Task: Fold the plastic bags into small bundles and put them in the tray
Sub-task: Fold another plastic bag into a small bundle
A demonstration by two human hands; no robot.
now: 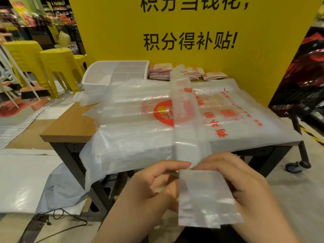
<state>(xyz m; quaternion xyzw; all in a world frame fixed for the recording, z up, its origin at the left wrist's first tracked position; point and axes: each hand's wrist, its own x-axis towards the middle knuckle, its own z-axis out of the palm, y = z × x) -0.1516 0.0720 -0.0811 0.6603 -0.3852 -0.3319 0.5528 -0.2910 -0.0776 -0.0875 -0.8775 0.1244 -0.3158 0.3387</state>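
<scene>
A clear plastic bag folded into a long narrow strip (182, 106) runs from the far side of the table toward me, over a pile of flat bags with red print (133, 109). Its near end is folded back into a flap (205, 199) below the table's front edge. My left hand (150, 186) pinches the flap's upper left corner with fingers and thumb. My right hand (245, 186) grips the flap's right side, fingers curled behind it. A white divided tray (98, 74) stands at the table's far left corner. Several folded bundles (161, 71) lie beside it along the back.
A yellow signboard (192, 41) stands right behind the wooden table (70, 123). Yellow stools (52, 67) sit at the left. A black rack on wheels (301, 95) holding dark red goods is at the right. Cables (57, 218) lie on the floor at the lower left.
</scene>
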